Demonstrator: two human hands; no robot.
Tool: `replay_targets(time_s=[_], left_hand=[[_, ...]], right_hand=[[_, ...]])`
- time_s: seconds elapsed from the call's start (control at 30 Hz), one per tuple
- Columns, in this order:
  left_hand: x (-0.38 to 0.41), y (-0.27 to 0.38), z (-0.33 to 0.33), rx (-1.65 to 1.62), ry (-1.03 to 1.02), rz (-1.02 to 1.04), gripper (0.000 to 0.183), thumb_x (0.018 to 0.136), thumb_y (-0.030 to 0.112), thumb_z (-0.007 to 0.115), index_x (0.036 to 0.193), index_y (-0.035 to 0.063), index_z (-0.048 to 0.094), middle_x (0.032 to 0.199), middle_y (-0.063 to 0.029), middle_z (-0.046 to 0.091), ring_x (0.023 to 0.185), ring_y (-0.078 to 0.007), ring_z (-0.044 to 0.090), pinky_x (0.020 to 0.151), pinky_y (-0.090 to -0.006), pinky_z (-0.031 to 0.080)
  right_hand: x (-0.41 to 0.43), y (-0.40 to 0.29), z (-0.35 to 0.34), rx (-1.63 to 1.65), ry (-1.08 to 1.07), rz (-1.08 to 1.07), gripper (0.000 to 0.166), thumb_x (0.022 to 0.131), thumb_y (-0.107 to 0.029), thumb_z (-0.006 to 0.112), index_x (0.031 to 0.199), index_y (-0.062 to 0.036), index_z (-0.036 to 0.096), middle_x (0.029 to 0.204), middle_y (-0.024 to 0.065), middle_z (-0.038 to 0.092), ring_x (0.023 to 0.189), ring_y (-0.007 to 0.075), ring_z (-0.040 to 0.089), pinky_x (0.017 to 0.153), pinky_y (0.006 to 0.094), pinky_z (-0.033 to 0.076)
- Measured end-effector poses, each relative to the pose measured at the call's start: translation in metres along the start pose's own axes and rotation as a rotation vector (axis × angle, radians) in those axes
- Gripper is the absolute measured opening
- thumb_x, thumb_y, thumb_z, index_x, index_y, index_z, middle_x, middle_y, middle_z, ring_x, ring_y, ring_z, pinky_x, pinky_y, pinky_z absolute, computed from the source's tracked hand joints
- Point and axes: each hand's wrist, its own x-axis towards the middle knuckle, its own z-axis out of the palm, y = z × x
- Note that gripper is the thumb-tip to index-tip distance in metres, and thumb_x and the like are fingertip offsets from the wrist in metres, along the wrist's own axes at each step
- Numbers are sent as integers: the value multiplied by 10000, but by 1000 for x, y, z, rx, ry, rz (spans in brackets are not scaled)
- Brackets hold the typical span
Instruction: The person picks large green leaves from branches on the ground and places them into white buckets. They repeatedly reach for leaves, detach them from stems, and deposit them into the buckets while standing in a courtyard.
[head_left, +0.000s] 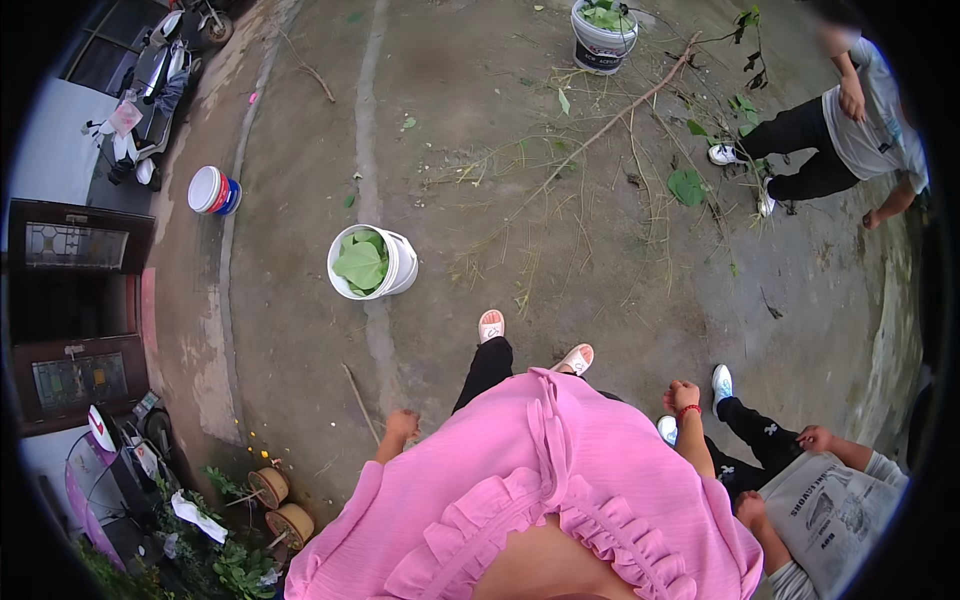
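My left hand (403, 425) hangs beside the pink blouse (465, 442), and I see no object in it. A thin stick (361, 401) lies on the ground just beyond that hand. On the other side, my right hand (681, 396), with a red bead bracelet (688, 410) at the wrist, has its fingers curled in and shows nothing held. Ahead and to the left stands a white bucket (409, 266) holding large green leaves (360, 261). A long bare branch (600, 133) with stripped twigs lies on the wet concrete ahead of my feet.
Another leaf-filled bucket (596, 56) stands at the far end. A red-and-blue bucket (230, 196) sits at left. One person (870, 124) stands far right beside the branch, another (810, 495) close on my right. Scooters (154, 112) and potted plants (291, 523) line the left side.
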Motion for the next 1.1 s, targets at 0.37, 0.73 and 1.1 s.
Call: replay_targets(time_s=[0.37, 0.73, 1.1], left_hand=[[103, -41, -85, -602, -96, -101, 204, 830, 162, 548, 889, -20, 621, 710, -82, 620, 574, -141, 595, 479, -260, 477], [226, -61, -214, -865, 140, -177, 178, 883, 132, 526, 967, -10, 595, 707, -57, 602, 523, -112, 561, 441, -241, 452], [248, -10, -230, -546, -47, -83, 182, 819, 155, 574, 866, -8, 639, 667, -83, 612, 566, -139, 605, 481, -275, 483]], right_hand=[[-43, -75, 176, -185, -38, -36, 163, 851, -124, 530, 855, 34, 571, 634, 117, 599, 474, 199, 588, 389, 330, 471], [-124, -226, 307, -421, -225, -325, 222, 867, -194, 562, 890, 24, 597, 701, 115, 632, 574, 192, 636, 477, 308, 515], [-34, -286, 372, -446, -171, -9, 196, 826, -130, 564, 939, 31, 575, 735, 147, 631, 543, 232, 608, 448, 356, 503]])
